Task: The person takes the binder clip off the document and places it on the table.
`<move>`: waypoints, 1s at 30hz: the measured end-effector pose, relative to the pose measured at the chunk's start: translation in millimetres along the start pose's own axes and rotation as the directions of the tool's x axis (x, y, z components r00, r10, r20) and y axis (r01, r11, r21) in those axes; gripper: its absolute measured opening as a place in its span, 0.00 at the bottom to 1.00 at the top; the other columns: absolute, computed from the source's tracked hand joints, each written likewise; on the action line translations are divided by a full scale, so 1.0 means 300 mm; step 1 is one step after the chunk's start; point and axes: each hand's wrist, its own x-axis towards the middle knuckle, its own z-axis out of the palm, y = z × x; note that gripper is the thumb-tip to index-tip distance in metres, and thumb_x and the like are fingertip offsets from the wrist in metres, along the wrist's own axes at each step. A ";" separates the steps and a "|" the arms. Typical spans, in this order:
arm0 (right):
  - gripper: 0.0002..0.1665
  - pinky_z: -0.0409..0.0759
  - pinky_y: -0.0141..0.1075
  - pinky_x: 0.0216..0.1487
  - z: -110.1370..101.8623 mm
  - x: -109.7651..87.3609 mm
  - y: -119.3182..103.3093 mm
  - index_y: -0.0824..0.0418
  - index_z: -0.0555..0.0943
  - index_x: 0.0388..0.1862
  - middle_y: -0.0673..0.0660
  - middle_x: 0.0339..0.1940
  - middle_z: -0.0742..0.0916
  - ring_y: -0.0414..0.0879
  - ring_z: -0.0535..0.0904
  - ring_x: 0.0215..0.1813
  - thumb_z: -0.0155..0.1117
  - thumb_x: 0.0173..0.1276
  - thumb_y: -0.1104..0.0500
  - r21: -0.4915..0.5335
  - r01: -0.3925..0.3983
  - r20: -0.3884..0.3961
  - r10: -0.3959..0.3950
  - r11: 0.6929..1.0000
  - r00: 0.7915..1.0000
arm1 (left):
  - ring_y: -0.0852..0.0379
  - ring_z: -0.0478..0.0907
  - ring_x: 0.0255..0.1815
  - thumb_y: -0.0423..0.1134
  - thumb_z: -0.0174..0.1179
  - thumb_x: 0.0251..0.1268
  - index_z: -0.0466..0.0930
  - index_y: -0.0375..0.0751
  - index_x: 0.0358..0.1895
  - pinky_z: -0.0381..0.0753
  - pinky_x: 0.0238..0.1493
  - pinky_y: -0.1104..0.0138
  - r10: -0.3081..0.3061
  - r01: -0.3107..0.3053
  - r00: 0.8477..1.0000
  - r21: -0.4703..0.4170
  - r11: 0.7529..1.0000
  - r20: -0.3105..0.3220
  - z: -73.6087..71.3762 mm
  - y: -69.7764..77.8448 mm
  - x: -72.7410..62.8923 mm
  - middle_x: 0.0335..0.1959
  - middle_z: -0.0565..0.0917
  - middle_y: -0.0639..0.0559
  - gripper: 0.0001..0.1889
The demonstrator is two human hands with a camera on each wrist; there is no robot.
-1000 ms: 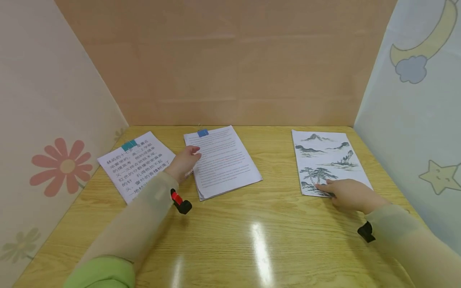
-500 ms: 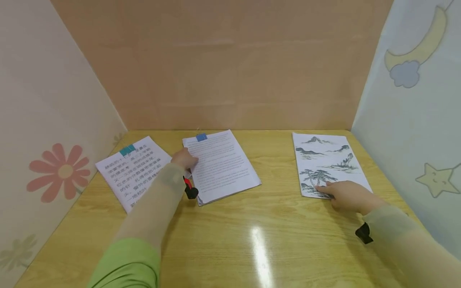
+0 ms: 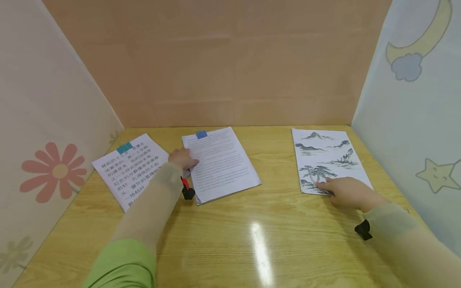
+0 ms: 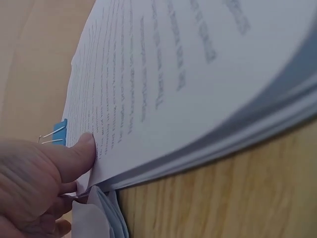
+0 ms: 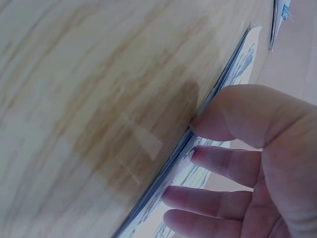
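Three stacks of paper lie on the wooden table. My left hand (image 3: 183, 159) is at the left edge of the middle stack of printed pages (image 3: 223, 170), which a blue binder clip (image 3: 201, 135) holds at its far left corner. In the left wrist view the thumb (image 4: 83, 153) presses on the top page while the other fingers curl beneath the edge, pinching it. On the right, my right hand (image 3: 351, 194) rests at the near edge of a stack topped by an ink landscape print (image 3: 325, 156). Its thumb (image 5: 213, 116) touches the edge and its fingers lie loosely over the print.
To the left, a stack with large Chinese text (image 3: 124, 176) carries a teal binder clip (image 3: 125, 148); my left forearm covers its near right part. A tan wall (image 3: 234, 72) stands behind the table, with patterned white walls on both sides.
My left hand has closed in on the middle stack's left edge, its thumb now over the page. The right hand and all three stacks have stayed in place.
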 end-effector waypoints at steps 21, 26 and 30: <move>0.34 0.67 0.38 0.28 -0.006 0.013 0.004 0.56 0.74 0.67 0.74 0.60 0.76 0.49 0.76 0.27 0.60 0.59 0.68 -0.001 -0.030 0.068 0.030 1.000 0.997 | 0.38 0.40 0.76 0.63 0.62 0.57 0.59 0.43 0.74 0.38 0.72 0.43 0.212 -0.241 0.966 0.215 0.946 0.147 0.091 0.125 -0.185 0.75 0.56 0.43 0.46; 0.34 0.70 0.40 0.28 -0.017 0.021 0.008 0.56 0.74 0.67 0.74 0.60 0.76 0.54 0.79 0.32 0.61 0.59 0.69 -0.006 -0.019 0.079 0.020 1.000 0.997 | 0.41 0.41 0.77 0.65 0.63 0.54 0.62 0.42 0.72 0.38 0.72 0.44 0.278 -0.308 0.948 0.226 0.924 0.154 0.119 0.150 -0.271 0.75 0.58 0.47 0.46; 0.34 0.77 0.48 0.37 -0.034 0.036 0.002 0.56 0.73 0.67 0.72 0.60 0.77 0.63 0.80 0.47 0.59 0.60 0.69 0.023 -0.041 0.130 0.038 0.999 0.991 | 0.41 0.42 0.77 0.66 0.63 0.54 0.63 0.42 0.72 0.38 0.72 0.43 0.323 -0.350 0.935 0.239 0.906 0.144 0.145 0.159 -0.334 0.74 0.60 0.48 0.46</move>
